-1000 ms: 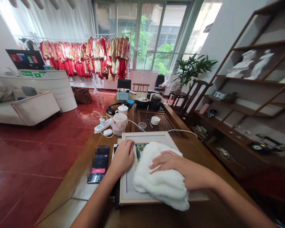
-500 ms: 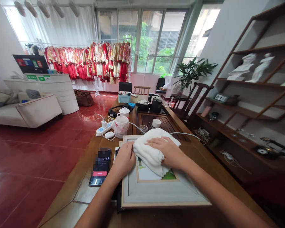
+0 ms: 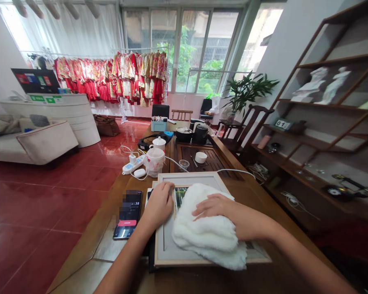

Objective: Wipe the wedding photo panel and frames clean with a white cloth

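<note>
A light wooden picture frame (image 3: 168,261) lies flat on the wooden table in front of me. Part of a green picture (image 3: 180,195) shows inside it; the rest is covered. My left hand (image 3: 161,202) is closed around the frame's left edge, its thumb side near the picture. A folded, fluffy white towel (image 3: 199,234) rests over the middle and front of the frame, hanging over its near edge. On top of the towel, my right hand (image 3: 225,212) grips and presses it, with fingers slightly spread and the thumb hidden.
A phone (image 3: 128,214) lies left of the frame. Behind it stand a white mug (image 3: 155,161), a lidded cup (image 3: 158,143) and a power strip (image 3: 133,164). A small white bowl (image 3: 201,157) sits on the dark tea tray (image 3: 214,165). A white cable (image 3: 237,171) crosses the table beyond the frame.
My right hand has drawn the towel toward me and right, from the frame's far part over its near edge. My left hand stays on the left edge.
</note>
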The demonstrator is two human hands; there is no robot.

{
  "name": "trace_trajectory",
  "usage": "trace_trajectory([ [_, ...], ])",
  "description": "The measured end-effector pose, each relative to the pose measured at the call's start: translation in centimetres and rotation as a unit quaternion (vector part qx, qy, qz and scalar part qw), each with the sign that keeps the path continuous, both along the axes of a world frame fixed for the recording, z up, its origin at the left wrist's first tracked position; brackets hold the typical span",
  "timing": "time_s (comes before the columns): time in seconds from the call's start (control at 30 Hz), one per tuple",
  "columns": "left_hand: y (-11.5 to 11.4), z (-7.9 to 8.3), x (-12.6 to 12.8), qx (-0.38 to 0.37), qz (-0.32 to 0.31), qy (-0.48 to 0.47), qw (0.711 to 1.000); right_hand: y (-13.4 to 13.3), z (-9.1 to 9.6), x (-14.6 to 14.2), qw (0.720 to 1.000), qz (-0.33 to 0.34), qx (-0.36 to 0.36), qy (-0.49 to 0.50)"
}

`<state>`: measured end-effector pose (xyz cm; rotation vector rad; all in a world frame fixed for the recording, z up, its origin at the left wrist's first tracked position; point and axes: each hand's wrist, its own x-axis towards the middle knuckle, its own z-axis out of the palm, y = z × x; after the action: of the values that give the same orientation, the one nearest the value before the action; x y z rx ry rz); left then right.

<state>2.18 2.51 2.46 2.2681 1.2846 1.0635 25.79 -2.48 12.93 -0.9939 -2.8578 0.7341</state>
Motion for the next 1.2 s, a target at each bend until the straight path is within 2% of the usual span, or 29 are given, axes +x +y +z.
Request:
trace_trajectory([
  [0.17, 0.0, 0.1, 0.0, 0.002, -0.005, 0.002, 1.0, 2.8, -2.0, 0.4, 0.986, -0.066, 0.152, -0.033],
  [0.3, 0.0, 0.1, -0.1, 0.006, -0.004, 0.004, 1.0, 4.5, -3.0, 0.1, 0.964, -0.137, 0.223, -0.045],
  [0.43, 0.0, 0.0, -0.1, 0.009, 0.002, 0.007, 1.0, 5.0, -2.8, -0.6, 0.943, -0.179, 0.274, -0.063],
  [0.6, 0.0, 0.0, -0.1, 0.02, -0.011, 0.014, 1.0, 5.8, -1.5, -1.4, 0.915, -0.228, 0.325, -0.074],
  [0.73, -0.1, 0.3, -0.1, 0.023, -0.013, 0.021, 0.999, 6.4, -1.2, -2.6, 0.919, -0.182, 0.336, -0.093],
  [0.9, -0.1, 0.3, 0.1, 0.021, -0.006, 0.022, 1.0, 6.5, -2.3, -4.4, 0.922, -0.117, 0.342, -0.137],
  [1.03, 0.0, 0.2, 0.2, 0.02, -0.006, 0.021, 1.0, 6.4, -3.0, -4.6, 0.911, -0.124, 0.358, -0.163],
  [1.2, 0.1, 0.0, 0.0, 0.019, -0.003, 0.012, 1.0, 6.2, -2.9, -3.1, 0.897, -0.157, 0.368, -0.188],
])
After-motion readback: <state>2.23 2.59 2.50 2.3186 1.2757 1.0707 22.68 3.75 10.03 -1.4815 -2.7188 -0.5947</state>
